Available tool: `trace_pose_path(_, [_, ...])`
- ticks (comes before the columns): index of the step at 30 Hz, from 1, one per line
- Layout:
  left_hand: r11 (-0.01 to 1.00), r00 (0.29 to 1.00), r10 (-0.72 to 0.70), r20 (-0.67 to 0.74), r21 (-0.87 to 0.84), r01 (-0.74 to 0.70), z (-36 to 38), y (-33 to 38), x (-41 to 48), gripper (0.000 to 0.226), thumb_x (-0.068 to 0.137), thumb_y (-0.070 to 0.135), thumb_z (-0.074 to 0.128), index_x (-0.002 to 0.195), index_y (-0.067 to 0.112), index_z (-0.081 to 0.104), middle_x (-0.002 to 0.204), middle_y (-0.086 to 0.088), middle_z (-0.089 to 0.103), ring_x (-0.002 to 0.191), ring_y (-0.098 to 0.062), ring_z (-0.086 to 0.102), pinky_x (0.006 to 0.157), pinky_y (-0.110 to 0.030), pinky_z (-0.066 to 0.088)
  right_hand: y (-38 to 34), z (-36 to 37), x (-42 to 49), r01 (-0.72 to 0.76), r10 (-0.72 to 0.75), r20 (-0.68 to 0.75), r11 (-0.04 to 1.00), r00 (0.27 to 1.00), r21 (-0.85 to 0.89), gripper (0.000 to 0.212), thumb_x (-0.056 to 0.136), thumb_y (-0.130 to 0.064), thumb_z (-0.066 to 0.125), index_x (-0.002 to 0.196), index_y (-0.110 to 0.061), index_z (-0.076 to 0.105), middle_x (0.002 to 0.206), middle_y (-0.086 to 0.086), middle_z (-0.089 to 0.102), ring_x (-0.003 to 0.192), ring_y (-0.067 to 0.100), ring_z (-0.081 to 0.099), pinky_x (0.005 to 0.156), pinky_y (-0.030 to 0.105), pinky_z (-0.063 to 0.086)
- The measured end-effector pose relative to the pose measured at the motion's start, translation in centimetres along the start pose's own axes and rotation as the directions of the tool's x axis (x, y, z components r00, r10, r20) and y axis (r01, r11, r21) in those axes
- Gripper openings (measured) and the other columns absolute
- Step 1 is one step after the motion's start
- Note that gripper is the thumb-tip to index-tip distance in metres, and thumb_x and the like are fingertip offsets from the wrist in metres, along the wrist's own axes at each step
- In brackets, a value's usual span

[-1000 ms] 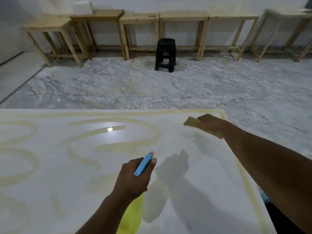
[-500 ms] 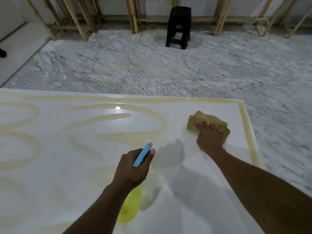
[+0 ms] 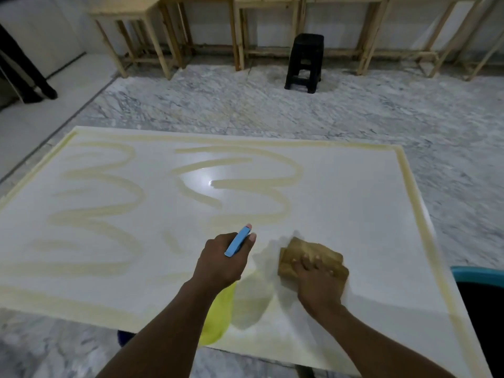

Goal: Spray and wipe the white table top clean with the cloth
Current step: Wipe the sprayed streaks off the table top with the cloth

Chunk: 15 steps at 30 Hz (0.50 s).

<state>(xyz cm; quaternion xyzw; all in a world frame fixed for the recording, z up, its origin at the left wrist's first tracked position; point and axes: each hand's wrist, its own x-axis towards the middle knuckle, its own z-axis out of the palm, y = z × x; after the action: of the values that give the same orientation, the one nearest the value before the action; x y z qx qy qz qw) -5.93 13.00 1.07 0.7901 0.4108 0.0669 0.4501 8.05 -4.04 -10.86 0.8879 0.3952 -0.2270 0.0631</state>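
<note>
One white table top [image 3: 341,192] carries one tan cloth [image 3: 311,255] near its right edge, right hand [image 3: 317,285] pressing it, fingers spread. Left hand [image 3: 223,257] clamps one yellow spray bottle [image 3: 218,317] beside the cloth.

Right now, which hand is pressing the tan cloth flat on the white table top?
The right hand, fingers spread on the tan cloth; the left hand grips the yellow spray bottle.

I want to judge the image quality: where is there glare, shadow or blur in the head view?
Head view: a bright glare spot on the table top at its far middle; soft grey shadows under the left hand and the right hand; the cloth slightly blurred; the wooden benches bent by the wide lens.
</note>
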Motion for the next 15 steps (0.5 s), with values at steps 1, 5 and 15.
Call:
trace_pose_path(1, [1.000, 1.000, -0.001, 0.003, -0.005, 0.001, -0.7, -0.6, -1.1, 0.040, 0.104, 0.053, 0.062, 0.101, 0.016, 0.079, 0.070, -0.001, 0.073, 0.058, -0.031, 0.073, 0.054, -0.035, 0.066, -0.8, 0.3, -1.5, 0.015, -0.015, -0.008, 0.999, 1.000, 0.034, 0.056, 0.096, -0.019, 0.041, 0.149, -0.033, 0.036, 0.158, 0.002, 0.034, 0.146, 0.032, 0.031, 0.111, 0.048, 0.037])
trace_pose_path(5, [1.000, 1.000, -0.024, 0.012, -0.001, 0.024, -4.1, -2.3, -3.9, 0.043, 0.103, 0.056, 0.062, 0.100, 0.017, 0.079, 0.071, 0.005, 0.076, 0.053, -0.029, 0.074, 0.065, -0.050, 0.068, -1.7, -2.8, -4.6, -0.090, 0.099, 0.021, 0.775, 0.995, 0.626, 0.018, 0.087, -0.042, 0.056, 0.097, -0.031, 0.067, 0.097, -0.012, 0.066, 0.098, 0.018, 0.068, 0.070, 0.028, 0.050])
trace_pose_path(15, [0.995, 0.995, 0.097, 0.017, -0.014, -0.097, -6.4, 0.0, 2.5, 0.049, 0.102, 0.058, 0.059, 0.102, 0.013, 0.077, 0.066, 0.003, 0.069, 0.051, -0.026, 0.074, 0.061, -0.037, 0.064, 2.9, -14.2, 7.0, -0.336, -0.188, 0.355, 0.125, 0.916, 0.934, 0.051, 0.079, -0.004, 0.067, 0.129, -0.002, 0.058, 0.125, 0.027, 0.064, 0.116, 0.044, 0.061, 0.093, 0.053, 0.053])
